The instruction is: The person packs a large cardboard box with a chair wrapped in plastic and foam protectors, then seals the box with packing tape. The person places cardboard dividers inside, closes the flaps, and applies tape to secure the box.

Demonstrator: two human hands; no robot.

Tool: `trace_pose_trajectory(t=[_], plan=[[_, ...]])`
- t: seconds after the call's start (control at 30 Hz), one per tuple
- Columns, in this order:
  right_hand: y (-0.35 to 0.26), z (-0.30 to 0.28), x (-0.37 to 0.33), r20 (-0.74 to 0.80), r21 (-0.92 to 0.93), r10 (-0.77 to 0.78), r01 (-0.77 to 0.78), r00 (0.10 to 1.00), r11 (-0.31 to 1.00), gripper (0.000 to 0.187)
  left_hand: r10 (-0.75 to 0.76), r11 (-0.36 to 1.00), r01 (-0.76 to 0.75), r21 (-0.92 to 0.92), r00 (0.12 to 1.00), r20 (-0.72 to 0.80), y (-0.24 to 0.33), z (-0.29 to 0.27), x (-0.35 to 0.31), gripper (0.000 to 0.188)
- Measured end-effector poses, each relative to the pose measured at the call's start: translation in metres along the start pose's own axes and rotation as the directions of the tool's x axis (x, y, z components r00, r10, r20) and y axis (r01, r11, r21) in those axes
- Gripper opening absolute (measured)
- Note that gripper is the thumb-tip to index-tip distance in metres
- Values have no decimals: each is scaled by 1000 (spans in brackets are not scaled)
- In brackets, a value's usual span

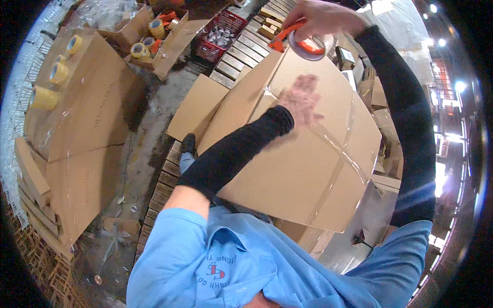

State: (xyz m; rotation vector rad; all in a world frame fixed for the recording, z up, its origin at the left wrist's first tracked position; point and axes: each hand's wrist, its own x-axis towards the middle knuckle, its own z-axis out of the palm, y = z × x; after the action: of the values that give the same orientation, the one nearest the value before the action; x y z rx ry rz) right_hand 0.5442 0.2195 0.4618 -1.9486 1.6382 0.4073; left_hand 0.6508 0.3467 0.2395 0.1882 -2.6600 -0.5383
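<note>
Taping a large brown cardboard box (303, 169)

Left hand (302, 100), blurred, fingers spread, lies flat on the box top; right hand (321, 18) grips an orange tape dispenser (303, 41) at its far edge.

large carton (308, 164) filling the front, stacked cartons (77, 128) left, bare floor strip (154, 108) between

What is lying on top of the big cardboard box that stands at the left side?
Three yellow tape rolls rest on top of the closed cardboard box at the left. Clear tape runs over its top. What is inside cannot be seen, because the flaps are shut.
</note>
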Motion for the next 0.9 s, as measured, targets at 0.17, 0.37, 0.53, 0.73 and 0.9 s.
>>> trace_pose_trajectory(t=[0.17, 0.37, 0.53, 0.73, 0.9], plan=[[50, 29, 144, 382, -96, -70, 116, 921, 989, 27, -75, 997, 67, 45, 975, 211, -24, 26, 5, 82], [21, 122, 244, 598, -483, 271, 70, 754, 873, 35, -93, 993, 104, -52, 979, 182, -36, 27, 4, 82], [54, 88, 214, 755, -348, 87, 284, 650, 893, 23, -26, 986, 36, -164, 998, 64, -35, 24, 3, 65], [38, -3, 72, 467, -396, 180, 22, 866, 918, 31, -113, 695, -103, -712, 962, -249, -77, 0, -33, 41], [53, 54, 41, 322, -380, 66, 65, 944, 923, 13, -105, 923, 100, -371, 994, 6, -101, -7, 16, 78]])
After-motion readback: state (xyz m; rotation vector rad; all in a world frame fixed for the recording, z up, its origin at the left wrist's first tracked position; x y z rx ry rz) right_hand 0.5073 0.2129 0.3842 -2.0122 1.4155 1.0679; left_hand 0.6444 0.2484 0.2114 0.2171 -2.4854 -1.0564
